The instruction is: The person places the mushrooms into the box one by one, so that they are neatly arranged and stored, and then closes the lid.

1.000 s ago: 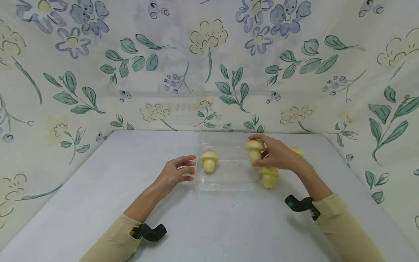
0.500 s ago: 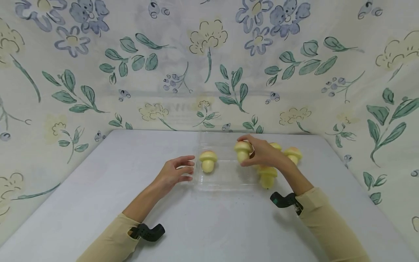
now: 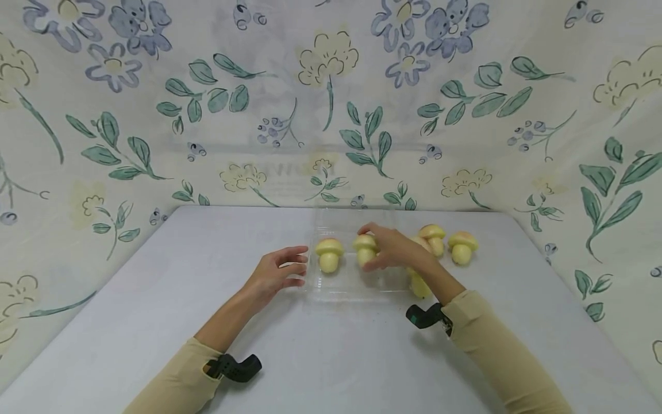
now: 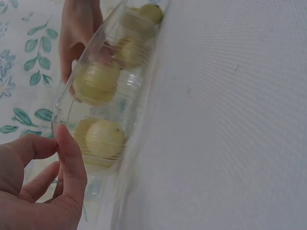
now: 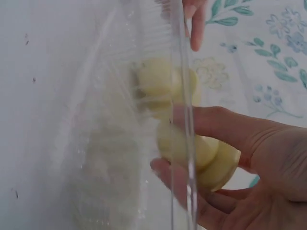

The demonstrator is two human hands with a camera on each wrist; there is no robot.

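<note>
In the head view, my right hand [image 3: 394, 247] holds a pale yellow toy mushroom [image 3: 365, 250] between thumb and fingers, within the clear plastic box [image 3: 351, 292]. A second toy mushroom [image 3: 329, 255] stands in the box's left part. My left hand [image 3: 276, 271] is at the box's left side with fingers loosely extended, fingertips right at the rim; in the left wrist view its fingertips [image 4: 64, 136] overlap the clear edge. The right wrist view shows the right thumb and fingers around the held mushroom [image 5: 223, 165], partly seen through the box wall.
Several more toy mushrooms are on the right: one [image 3: 462, 247] on the white table [image 3: 331, 356], one [image 3: 433, 237] beside it, others partly hidden behind the right wrist, including one [image 3: 420, 284] at the box's right edge. A floral cloth [image 3: 289, 115] hangs behind the table.
My right hand has carried its toy mushroom leftward and down into the box, closer to the one standing there. The mushrooms at right have come into fuller view. The left hand stays put.
</note>
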